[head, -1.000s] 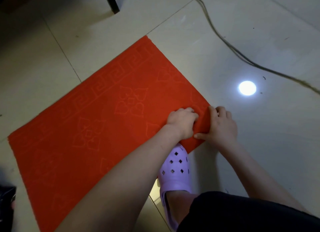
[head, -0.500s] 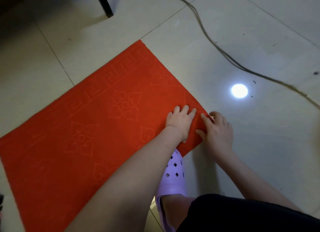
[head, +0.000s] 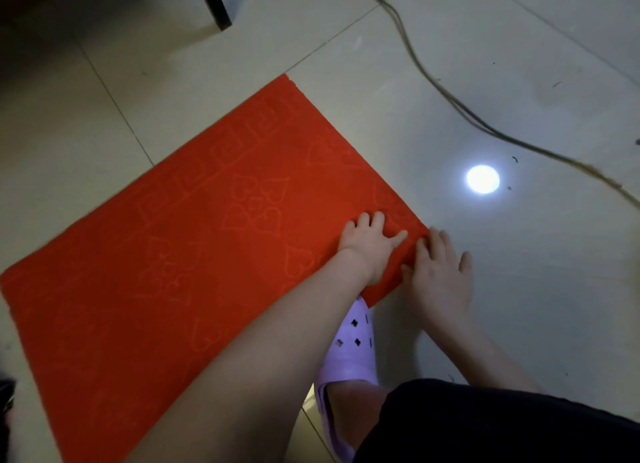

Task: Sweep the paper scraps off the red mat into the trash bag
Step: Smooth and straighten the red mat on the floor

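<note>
This is an indoor room, likely a home. It has pale glossy floor tiles [head: 519,307] with grout lines and a red mat [head: 173,255] embossed with hearts. A dark furniture leg [head: 215,5], a loose cable [head: 485,127], a lilac house clog [head: 349,355] and a ceiling lamp's reflection [head: 482,179] also show.

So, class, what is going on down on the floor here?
A person leans over a red mat on the tiled floor. The left hand presses flat on the mat near its corner; the right hand rests open at the mat's edge beside it. Nothing loose shows on the mat.
</note>
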The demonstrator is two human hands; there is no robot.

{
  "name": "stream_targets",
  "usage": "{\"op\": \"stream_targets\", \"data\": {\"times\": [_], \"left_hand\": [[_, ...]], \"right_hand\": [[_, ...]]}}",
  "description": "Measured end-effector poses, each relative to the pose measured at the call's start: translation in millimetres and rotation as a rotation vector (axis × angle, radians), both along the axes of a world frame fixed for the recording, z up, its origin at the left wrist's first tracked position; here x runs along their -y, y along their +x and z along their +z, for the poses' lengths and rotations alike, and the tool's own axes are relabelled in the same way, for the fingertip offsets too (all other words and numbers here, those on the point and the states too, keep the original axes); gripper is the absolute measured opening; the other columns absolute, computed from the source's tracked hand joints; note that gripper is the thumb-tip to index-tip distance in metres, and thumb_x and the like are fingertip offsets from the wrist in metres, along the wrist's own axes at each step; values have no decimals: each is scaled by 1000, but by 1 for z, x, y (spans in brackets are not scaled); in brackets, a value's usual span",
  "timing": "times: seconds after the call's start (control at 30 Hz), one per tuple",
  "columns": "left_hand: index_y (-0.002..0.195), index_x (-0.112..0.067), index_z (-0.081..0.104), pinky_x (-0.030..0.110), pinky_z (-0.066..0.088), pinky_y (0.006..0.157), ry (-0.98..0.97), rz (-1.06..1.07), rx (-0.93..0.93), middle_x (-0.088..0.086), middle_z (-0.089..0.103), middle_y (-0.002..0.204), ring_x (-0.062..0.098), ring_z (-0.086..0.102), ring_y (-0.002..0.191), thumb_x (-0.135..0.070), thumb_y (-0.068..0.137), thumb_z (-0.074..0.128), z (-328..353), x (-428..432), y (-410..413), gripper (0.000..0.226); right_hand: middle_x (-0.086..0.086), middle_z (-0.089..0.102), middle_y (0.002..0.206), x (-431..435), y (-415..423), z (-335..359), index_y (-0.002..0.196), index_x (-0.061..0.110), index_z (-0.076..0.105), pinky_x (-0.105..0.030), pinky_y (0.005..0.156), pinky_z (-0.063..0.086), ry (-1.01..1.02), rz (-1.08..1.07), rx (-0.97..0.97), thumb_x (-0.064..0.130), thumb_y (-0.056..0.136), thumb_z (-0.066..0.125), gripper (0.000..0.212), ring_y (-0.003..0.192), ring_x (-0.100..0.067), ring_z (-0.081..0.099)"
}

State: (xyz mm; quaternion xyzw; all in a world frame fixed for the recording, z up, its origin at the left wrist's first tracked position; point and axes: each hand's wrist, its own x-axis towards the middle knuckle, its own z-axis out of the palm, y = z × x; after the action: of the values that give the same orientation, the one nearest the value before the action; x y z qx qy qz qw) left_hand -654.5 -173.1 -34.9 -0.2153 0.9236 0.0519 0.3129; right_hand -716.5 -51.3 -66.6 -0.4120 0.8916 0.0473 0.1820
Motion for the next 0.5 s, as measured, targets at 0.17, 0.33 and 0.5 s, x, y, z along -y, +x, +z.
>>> {"op": "stream_targets", "data": {"times": [0.17, 0.33, 0.5], "left_hand": [[148, -35, 30, 42, 36, 100, 83, 41, -43, 10, 26, 147, 31, 34, 131, -29, 86, 60, 8, 17, 2, 70], [136, -31, 52, 42, 34, 104, 194, 5, -60, -4, 20, 158, 19, 31, 139, -18, 88, 52, 4, 38, 22, 50], [132, -35, 56, 48, 26, 112, 272, 90, -69, -9, 19, 159, 18, 23, 143, -15, 88, 49, 4, 47, 32, 48]], "right_hand": [[-13, 3, 159, -1, 21, -6, 151, 5, 4, -48, 114, 12, 75, 10, 59, 46, 97, 34, 74, 147, -25, 9], [-13, 4, 160, 10, 9, 4, 150, 5, 8, -49, 116, 6, 114, -19, 30, 42, 99, 31, 67, 147, -27, 1], [1, 4, 161, 27, 19, -1, 151, 33, 11, -52, 113, 15, -36, 161, 171, 39, 97, 41, 62, 147, -28, 6]]}}
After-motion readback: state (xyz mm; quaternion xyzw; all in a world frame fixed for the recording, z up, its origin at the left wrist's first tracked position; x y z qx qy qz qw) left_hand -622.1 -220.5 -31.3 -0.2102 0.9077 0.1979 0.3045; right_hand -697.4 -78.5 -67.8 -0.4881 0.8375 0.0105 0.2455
